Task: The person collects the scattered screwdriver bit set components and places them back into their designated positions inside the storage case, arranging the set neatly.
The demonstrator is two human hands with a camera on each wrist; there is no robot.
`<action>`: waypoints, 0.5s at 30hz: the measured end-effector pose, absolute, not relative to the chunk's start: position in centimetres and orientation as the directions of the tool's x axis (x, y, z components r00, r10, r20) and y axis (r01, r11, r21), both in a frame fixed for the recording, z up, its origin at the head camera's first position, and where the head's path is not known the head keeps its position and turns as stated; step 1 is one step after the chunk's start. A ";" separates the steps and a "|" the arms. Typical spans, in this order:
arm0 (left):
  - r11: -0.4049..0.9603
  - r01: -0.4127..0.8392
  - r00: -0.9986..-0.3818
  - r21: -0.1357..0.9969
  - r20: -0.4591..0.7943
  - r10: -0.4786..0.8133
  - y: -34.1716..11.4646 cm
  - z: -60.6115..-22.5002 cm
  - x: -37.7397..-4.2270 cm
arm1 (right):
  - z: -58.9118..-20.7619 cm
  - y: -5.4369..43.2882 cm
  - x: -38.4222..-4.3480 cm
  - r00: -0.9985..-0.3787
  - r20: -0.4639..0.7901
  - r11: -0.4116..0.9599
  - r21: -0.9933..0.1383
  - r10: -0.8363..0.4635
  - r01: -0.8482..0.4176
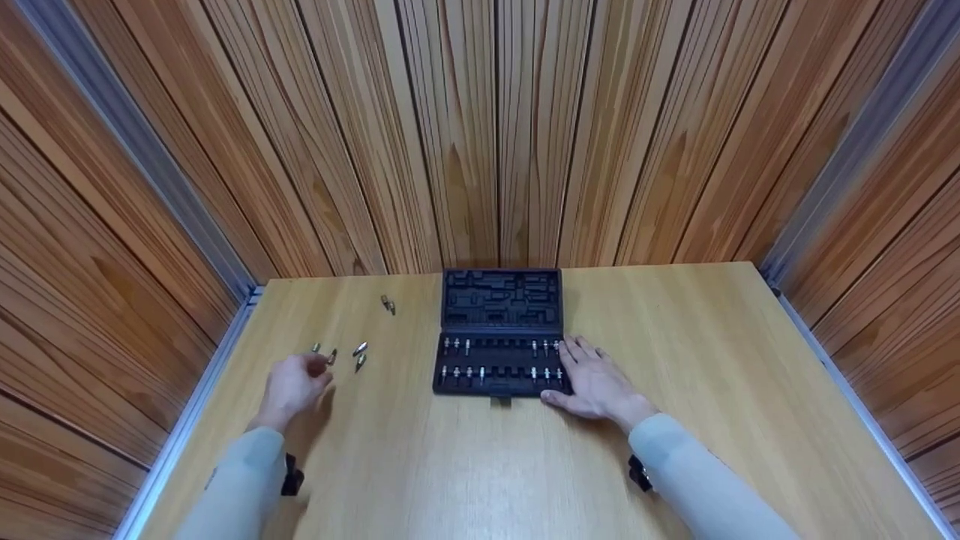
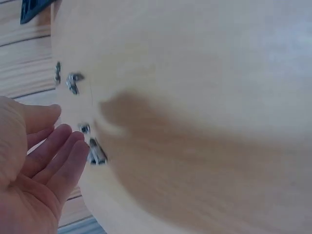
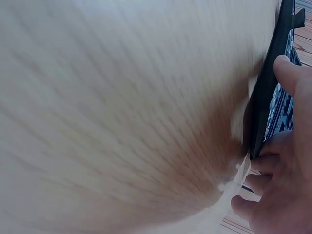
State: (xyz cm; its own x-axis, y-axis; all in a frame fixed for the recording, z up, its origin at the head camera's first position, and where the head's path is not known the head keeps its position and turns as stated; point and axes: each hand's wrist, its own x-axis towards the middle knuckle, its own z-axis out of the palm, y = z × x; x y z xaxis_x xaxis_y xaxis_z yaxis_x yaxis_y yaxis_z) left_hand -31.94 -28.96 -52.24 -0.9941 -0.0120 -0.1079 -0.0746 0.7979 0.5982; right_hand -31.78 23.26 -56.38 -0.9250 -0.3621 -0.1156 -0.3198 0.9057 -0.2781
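An open black case [image 1: 501, 388] lies on the table, its lid [image 1: 502, 298] tipped back against the wall side. Several small silver metal pieces [image 1: 469, 373] stand in two rows in its slots. My right hand [image 1: 596, 382] rests with fingers spread on the case's right edge; in the right wrist view the thumb [image 3: 287, 73] lies over its near rim. To the left, my left hand [image 1: 294, 386] hovers beside loose small metal pieces [image 2: 96, 152]. Its thumb [image 2: 44, 117] and fingers are apart, gently bent, with nothing seen between them.
Further loose metal pieces [image 1: 360, 355] lie between the left hand and the case, with a pair [image 1: 388, 304] near the back edge. Wood-grain panels [image 1: 465, 135] wall in the table [image 1: 465, 465] at the back and both sides.
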 end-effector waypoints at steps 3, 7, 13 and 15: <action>0.803 -0.095 -0.991 0.588 -0.135 -0.019 -29.8 -51.9 -32.0 | -56.4 23.2 -31.8 -0.925 -0.116 0.906 -0.281 -0.361 -0.317; 0.818 -0.096 -0.989 0.567 -0.145 -0.015 -30.7 -51.7 -32.3 | -56.4 23.2 -31.9 -0.926 -0.118 0.907 -0.279 -0.357 -0.314; 0.829 -0.124 -0.985 0.545 -0.169 -0.036 -31.6 -52.2 -32.7 | -56.4 23.2 -31.8 -0.927 -0.126 0.910 -0.276 -0.352 -0.308; 0.837 -0.127 -0.985 0.532 -0.170 -0.041 -31.7 -52.4 -32.8 | -56.3 23.2 -31.8 -0.927 -0.121 0.909 -0.275 -0.356 -0.313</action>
State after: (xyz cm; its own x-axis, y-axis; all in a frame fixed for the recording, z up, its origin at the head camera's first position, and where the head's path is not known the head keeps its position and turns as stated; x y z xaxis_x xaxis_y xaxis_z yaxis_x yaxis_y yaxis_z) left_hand -32.80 -31.65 -52.36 -0.9845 -0.0410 -0.1705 -0.1269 0.8375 0.5315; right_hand -31.79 23.16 -56.30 -0.9268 -0.3558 -0.1205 -0.3132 0.9090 -0.2748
